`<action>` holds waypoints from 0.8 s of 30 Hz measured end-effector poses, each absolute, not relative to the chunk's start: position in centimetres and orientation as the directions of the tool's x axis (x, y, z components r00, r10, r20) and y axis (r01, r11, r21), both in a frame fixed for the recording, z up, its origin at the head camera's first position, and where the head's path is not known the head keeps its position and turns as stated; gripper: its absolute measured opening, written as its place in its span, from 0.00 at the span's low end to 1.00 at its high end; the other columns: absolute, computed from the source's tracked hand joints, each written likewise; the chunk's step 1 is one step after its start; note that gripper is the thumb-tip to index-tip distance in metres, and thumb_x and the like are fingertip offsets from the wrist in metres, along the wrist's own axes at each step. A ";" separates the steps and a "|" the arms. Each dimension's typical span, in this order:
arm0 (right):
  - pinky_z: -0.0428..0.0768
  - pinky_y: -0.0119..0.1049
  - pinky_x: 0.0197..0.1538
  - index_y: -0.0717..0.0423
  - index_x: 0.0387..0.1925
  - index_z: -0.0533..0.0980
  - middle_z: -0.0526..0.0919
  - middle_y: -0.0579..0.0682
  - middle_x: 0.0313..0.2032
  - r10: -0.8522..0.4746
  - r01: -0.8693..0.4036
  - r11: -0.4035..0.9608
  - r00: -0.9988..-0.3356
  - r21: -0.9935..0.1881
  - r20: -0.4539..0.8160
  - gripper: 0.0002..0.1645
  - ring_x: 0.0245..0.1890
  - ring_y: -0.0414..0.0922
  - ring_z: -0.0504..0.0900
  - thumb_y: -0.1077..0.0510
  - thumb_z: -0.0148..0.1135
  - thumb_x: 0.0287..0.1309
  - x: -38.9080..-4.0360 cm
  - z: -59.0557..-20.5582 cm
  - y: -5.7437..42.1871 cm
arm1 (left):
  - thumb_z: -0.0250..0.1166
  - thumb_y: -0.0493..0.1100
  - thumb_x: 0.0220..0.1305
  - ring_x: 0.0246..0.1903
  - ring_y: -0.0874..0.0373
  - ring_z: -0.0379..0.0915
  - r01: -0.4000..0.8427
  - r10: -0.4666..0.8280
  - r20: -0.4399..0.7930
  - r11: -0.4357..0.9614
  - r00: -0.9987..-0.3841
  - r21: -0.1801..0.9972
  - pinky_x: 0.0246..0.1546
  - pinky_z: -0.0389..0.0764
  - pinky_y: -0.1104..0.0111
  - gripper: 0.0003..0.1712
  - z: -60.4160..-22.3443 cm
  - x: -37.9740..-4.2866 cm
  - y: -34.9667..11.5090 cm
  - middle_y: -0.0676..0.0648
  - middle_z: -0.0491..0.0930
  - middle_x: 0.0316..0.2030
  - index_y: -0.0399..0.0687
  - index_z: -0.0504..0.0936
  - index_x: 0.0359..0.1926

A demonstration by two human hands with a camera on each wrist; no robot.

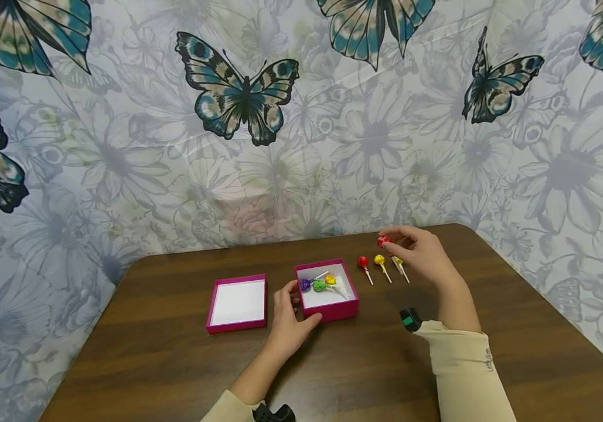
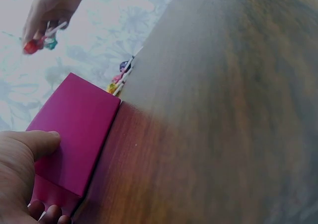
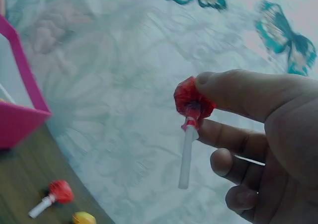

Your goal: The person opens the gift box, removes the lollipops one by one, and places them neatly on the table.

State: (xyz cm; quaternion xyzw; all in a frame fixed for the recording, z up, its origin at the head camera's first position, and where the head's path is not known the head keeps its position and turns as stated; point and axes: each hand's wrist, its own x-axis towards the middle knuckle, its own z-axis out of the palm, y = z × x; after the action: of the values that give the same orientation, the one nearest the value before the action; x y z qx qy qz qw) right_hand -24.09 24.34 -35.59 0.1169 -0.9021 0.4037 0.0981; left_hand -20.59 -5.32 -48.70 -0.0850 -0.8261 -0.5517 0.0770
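Note:
My right hand (image 1: pixel 421 253) pinches a red-wrapped lollipop (image 3: pixel 187 99) by its head between thumb and fingers, its white stick pointing down. It is held above the far right of the table. Under and beside that hand lie a red lollipop (image 1: pixel 363 261) and yellow lollipops (image 1: pixel 380 260), sticks toward me. My left hand (image 1: pixel 289 321) grips the near left corner of an open pink box (image 1: pixel 330 312), thumb along its front wall and fingers on the left side. Inside the box lie a purple lollipop (image 1: pixel 305 285), a green lollipop (image 1: pixel 320 285) and a yellow lollipop (image 1: pixel 330 279).
To the left of the box sits its pink lid (image 1: pixel 237 326), white inside facing up. Everything stands on a brown wooden table (image 1: pixel 364 363). Behind its far edge hangs a cloth (image 1: pixel 280 193) printed with flowers and butterflies.

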 end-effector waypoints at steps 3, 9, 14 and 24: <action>0.79 0.35 0.34 0.45 0.54 0.80 0.87 0.52 0.43 -0.095 -0.247 0.658 -0.964 -0.711 0.247 0.20 0.37 0.46 0.80 0.42 0.62 0.66 -23.8 -35.5 26.0 | 0.78 0.41 0.52 0.55 0.54 0.66 0.227 0.056 0.223 0.373 -0.973 0.899 0.54 0.74 0.65 0.50 -48.7 -20.6 -5.2 0.41 0.62 0.62 0.48 0.59 0.71; 0.79 0.37 0.36 0.49 0.55 0.80 0.84 0.56 0.45 -0.044 -0.166 0.676 -0.982 -0.718 0.185 0.23 0.38 0.47 0.79 0.40 0.60 0.67 -23.1 -35.6 28.4 | 0.77 0.40 0.52 0.56 0.53 0.67 0.222 0.050 0.220 0.379 -0.974 0.899 0.54 0.74 0.64 0.49 -48.7 -20.5 -5.2 0.42 0.63 0.62 0.48 0.59 0.71; 0.77 0.37 0.37 0.53 0.55 0.79 0.85 0.57 0.45 -0.026 -0.101 0.730 -0.992 -0.676 0.121 0.23 0.43 0.52 0.81 0.43 0.59 0.69 -22.9 -36.2 29.8 | 0.77 0.41 0.53 0.56 0.52 0.67 0.228 0.060 0.222 0.386 -0.973 0.894 0.54 0.74 0.64 0.49 -48.7 -20.4 -5.3 0.42 0.62 0.62 0.48 0.59 0.71; 0.76 0.37 0.40 0.63 0.55 0.78 0.86 0.59 0.43 0.010 0.009 0.725 -1.000 -0.689 -0.003 0.25 0.40 0.47 0.80 0.47 0.61 0.67 -23.4 -38.9 32.7 | 0.76 0.42 0.54 0.57 0.51 0.66 0.207 0.069 0.196 0.385 -0.978 0.899 0.56 0.73 0.61 0.49 -48.5 -20.2 -5.4 0.41 0.61 0.63 0.49 0.58 0.71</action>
State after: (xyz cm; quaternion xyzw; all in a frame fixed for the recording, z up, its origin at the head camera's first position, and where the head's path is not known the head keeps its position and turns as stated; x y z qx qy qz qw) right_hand -23.37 32.67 -38.90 -0.0050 -0.9286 0.3709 0.0005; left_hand -20.23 -5.37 -48.55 -0.0831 -0.8298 -0.5482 0.0630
